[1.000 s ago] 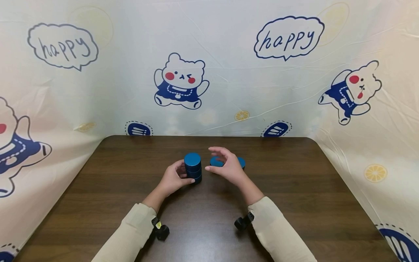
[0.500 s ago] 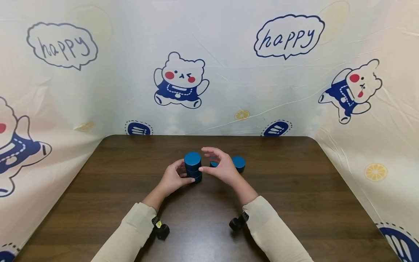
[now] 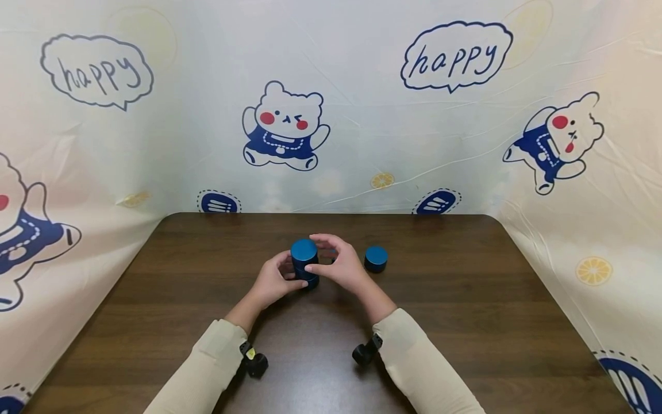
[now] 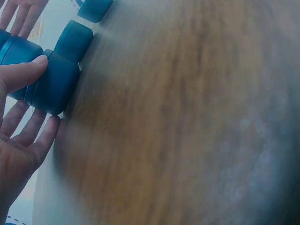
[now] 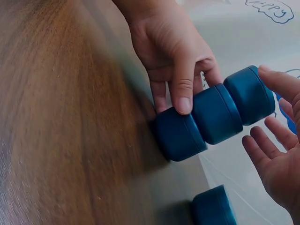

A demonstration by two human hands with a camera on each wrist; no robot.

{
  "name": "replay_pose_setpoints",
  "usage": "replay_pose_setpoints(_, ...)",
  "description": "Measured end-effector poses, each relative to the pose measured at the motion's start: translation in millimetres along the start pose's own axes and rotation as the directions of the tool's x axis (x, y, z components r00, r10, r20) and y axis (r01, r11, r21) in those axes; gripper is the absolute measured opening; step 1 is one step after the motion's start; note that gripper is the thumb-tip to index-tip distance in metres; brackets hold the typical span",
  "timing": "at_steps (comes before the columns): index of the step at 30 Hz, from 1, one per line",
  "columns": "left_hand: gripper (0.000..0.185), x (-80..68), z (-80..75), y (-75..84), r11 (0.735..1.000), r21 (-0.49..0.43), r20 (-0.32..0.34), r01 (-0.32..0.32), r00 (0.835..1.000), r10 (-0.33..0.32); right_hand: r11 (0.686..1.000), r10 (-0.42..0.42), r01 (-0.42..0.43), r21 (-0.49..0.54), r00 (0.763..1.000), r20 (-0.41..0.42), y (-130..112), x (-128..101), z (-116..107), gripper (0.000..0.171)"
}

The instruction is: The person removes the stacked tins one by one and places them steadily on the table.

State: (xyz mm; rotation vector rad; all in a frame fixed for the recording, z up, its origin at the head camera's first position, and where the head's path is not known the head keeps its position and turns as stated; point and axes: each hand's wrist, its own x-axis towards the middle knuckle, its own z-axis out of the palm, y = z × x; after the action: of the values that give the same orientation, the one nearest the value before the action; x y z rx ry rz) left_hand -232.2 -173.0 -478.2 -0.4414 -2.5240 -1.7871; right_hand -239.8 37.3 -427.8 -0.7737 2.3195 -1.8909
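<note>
The stack of blue cylinders (image 3: 302,259) stands upright on the table (image 3: 310,356), left of its middle and toward the far edge. The left hand (image 3: 271,282) grips it low, thumb and fingers curled round it. The right hand (image 3: 343,265) has its grip spread, thumb at the rim of the top cylinder (image 5: 250,96). Doing this well seems to call for a steady left hold and even right fingers, without a sideways nudge. To the right sit an inner cylinder (image 4: 75,41) and an outer cylinder (image 3: 376,260). Since a second ago, the right hand has moved left, uncovering the outer one; the left hand looks unchanged.
</note>
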Motion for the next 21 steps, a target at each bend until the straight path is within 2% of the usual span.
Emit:
replay_pose_setpoints(8,0.066,-0.3,-0.4,2.5,1.0,-0.008,0.008,0.0,1.0,0.0,0.999,0.023,-0.024,-0.036,0.999,-0.026,3.5,2.4,8.8,0.055)
replay_pose_setpoints(13,0.066,-0.6,-0.7,6.0,1.0,-0.01,0.018,0.006,1.0,-0.006,0.999,0.02,-0.021,-0.024,0.999,-0.04,3.3,2.8,10.1,0.053)
replay_pose_setpoints(21,0.067,-0.1,-0.9,-0.8,1.0,-0.014,0.009,0.005,1.0,-0.004,0.999,0.036,-0.037,-0.017,0.997,-0.065,5.9,1.2,9.9,0.051)
